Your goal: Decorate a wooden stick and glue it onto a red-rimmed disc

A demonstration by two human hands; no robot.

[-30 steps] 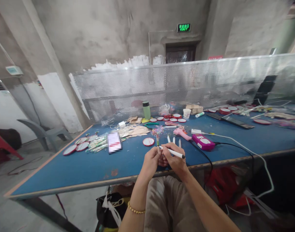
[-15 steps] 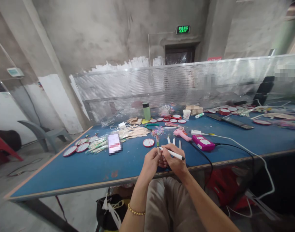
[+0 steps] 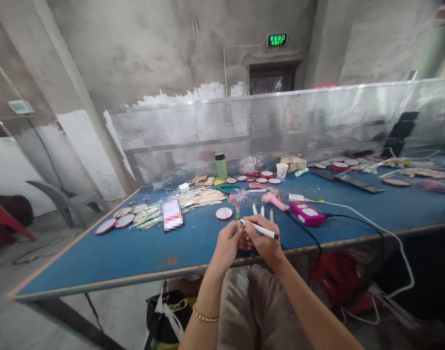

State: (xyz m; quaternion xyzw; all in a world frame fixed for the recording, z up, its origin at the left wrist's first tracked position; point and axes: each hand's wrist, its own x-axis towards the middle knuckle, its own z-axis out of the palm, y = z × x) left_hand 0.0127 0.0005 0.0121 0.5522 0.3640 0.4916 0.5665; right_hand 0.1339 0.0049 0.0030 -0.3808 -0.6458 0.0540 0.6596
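Note:
My left hand point(image 3: 227, 243) is closed around a thin painted wooden stick point(image 3: 238, 213) that points up and away from me. My right hand point(image 3: 265, 243) grips a white marker pen point(image 3: 261, 229) with a dark tip end, its nib end against the stick. Both hands meet just above the near edge of the blue table point(image 3: 135, 248). Three white pens point(image 3: 262, 210) stand just beyond my hands, and a round red-rimmed mirror point(image 3: 224, 213) lies to the left of them.
A pink glue gun point(image 3: 274, 200), a pink box point(image 3: 307, 213) with a black cable, a heap of wooden sticks point(image 3: 200, 197), more round mirrors point(image 3: 115, 221) and a green bottle point(image 3: 220, 166) lie on the table. A perforated metal screen point(image 3: 281, 126) runs along its far side.

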